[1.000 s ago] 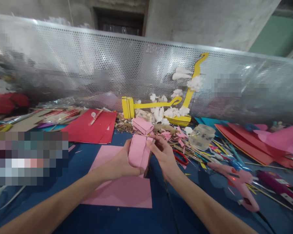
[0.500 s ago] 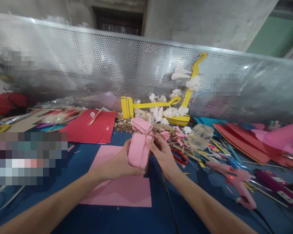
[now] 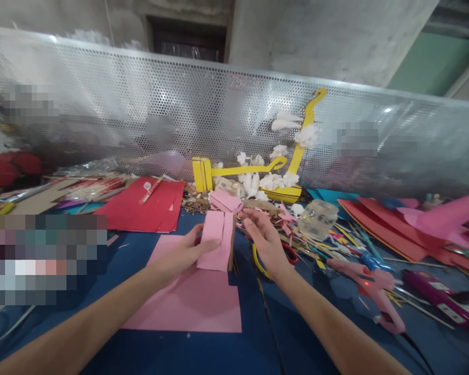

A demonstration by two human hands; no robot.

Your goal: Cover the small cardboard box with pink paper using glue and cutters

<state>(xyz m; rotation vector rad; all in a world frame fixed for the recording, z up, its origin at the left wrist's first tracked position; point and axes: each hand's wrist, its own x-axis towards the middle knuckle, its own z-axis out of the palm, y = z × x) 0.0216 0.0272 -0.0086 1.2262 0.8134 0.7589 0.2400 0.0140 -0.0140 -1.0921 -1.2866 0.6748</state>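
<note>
My left hand grips a pink paper-covered block by its left side, thumb across its front. The block's right side shows brown cardboard. A pink sheet lies flat beneath it. To the right of the block is my right hand, its fingers curled near the top corner; whether they pinch anything small is hidden. Another folded pink piece lies just behind the block. Yellow-handled scissors lie partly behind my right hand.
Red sheets lie at the back left. Yellow hook-shaped pieces with white fluff stand along the perforated metal panel. To the right are paper scraps, a clear tape roll and a pink glue gun.
The block has turned to show its front more squarely and sits slightly lower. My left thumb now lies across its front. My right hand has moved off its edge, slightly to the right.
</note>
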